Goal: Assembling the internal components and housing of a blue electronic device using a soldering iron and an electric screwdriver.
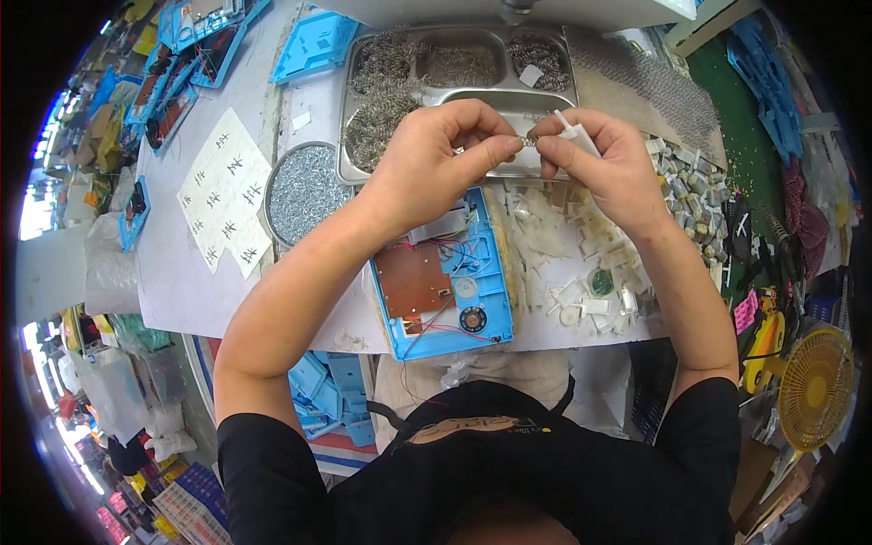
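Observation:
Above the front of a steel compartment tray (345, 150), my two hands meet with their fingertips almost touching. My left hand (445, 159) is closed in a pinch on a tiny metal piece that looks like a spring (528, 143); the fingers partly cover it. White plastic part with a thin stem (579, 138) sits in the closed fingers of my right hand (613, 163). Below my hands, a blue plastic casing (495, 282) lies open on the table, with a brown board (413, 280), a round speaker (472, 319) and red wires in it.
Tangled springs (381, 118) fill several tray compartments. A round dish of small screws (311, 193) stands left, beside a marked paper sheet (222, 195). White plastic pieces (595, 300) and small metal-and-white parts (695, 195) are heaped at right. Springs lie on a board (636, 86); a yellow fan (815, 386) stands lower right.

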Motion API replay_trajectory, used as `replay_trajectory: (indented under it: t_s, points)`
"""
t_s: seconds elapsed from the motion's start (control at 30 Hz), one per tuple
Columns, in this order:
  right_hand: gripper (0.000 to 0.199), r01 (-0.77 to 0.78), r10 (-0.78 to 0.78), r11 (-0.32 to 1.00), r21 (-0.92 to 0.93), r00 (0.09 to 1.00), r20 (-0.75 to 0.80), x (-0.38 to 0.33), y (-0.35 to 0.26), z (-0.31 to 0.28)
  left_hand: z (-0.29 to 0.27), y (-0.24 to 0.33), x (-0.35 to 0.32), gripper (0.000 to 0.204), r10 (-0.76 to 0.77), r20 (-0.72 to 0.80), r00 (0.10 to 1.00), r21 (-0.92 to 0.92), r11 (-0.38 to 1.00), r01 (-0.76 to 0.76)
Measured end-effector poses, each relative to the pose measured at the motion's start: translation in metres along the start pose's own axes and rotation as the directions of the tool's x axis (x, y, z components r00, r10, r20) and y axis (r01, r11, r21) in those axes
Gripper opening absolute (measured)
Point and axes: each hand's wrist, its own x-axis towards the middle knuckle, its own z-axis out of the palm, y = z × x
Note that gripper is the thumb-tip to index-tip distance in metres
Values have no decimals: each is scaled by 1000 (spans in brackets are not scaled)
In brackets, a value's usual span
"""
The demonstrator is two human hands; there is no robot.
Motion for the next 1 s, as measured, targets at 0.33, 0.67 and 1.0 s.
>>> replay_trajectory:
  t_s: [0.33,0.67,1.0]
  points:
    - [21,-185,166,936,299,982,89,1,2,-1,1,8,-2,16,-23,-37,999,-108,994,19]
    - [19,-187,174,962,196,981,83,0,-5,1,-5,7,0,19,-79,21,997,-107,991,80]
    - [18,-95,85,975,200,995,61,-4,-5,2,-7,11,-3,14,-197,146,970,-445,862,242]
